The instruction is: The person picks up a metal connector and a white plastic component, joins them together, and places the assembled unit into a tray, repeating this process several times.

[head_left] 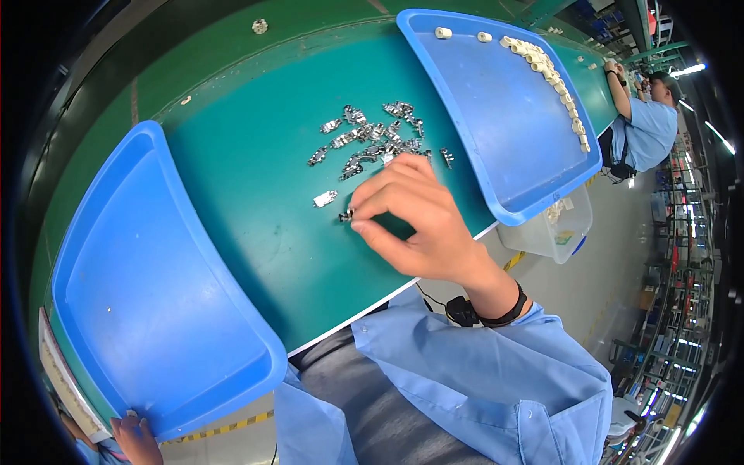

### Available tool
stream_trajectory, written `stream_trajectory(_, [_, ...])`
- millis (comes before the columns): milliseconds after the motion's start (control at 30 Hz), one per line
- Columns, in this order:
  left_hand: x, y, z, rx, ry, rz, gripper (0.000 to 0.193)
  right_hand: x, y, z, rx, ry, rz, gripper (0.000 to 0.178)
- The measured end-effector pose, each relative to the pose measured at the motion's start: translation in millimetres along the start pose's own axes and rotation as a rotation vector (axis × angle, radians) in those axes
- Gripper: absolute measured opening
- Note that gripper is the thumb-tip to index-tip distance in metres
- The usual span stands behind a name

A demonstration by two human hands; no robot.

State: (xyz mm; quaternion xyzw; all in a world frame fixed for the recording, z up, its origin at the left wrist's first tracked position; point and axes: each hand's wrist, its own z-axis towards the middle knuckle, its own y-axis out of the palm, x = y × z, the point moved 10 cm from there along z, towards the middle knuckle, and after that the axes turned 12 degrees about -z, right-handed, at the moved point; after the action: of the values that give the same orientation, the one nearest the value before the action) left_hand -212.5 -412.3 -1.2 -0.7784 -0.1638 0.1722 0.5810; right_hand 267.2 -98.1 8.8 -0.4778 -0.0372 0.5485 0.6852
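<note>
Over the near middle of the green work surface, my right hand pinches a small dark metal part between thumb and fingertips. A flat silvery metal part lies just beyond those fingertips. Farther back, several shiny metal parts are spread in a loose heap, partly covered by my right hand. My left hand shows at the lower left, its fingers closed over the near corner of a blue tray. Most of that hand is cut off by the picture's edge.
A second blue tray at the right holds several cream cylindrical pieces along its far side. Below it stands a clear plastic bin. A person in blue works at the far right; another person's arm shows at the lower left.
</note>
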Motion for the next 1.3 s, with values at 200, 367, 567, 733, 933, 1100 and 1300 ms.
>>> stream_trajectory(200, [9.9, -6.2, 1.3, -0.005, -0.085, -0.010, 0.023, -13.6, 21.1, 0.0, -0.059, -0.055, -0.097, 0.024])
stream_trajectory(367, [1.6, -7.2, -2.5, 0.077, -0.098, 0.005, 0.027, -22.1, 25.9, 3.4, -0.111, -0.096, -0.234, 0.026])
stream_trajectory(567, [69.8, -13.0, 6.5, 0.297, -0.102, -0.563, 0.013, -21.1, 26.1, 2.7, -0.162, -0.046, -0.267, 0.023])
stream_trajectory(733, [172.0, -23.9, 20.1, 0.232, 0.253, -0.677, 0.012, -23.4, 31.3, -2.6, -0.203, -0.074, -0.355, 0.022])
stream_trajectory(933, [183.6, -20.0, 27.5, 0.263, 0.232, -0.776, 0.017, -28.7, 22.7, 8.2, -0.128, -0.002, -0.079, 0.019])
stream_trajectory(1100, [192.0, -39.3, 12.1, 0.467, 0.273, -0.888, 0.022, -23.7, 32.5, 5.8, -0.176, 0.150, 0.340, 0.019])
stream_trajectory(1300, [259.9, -57.4, 8.1, 0.439, 0.516, -1.149, 0.022, -54.1, 27.3, 24.1, -0.165, 0.142, 0.628, 0.014])
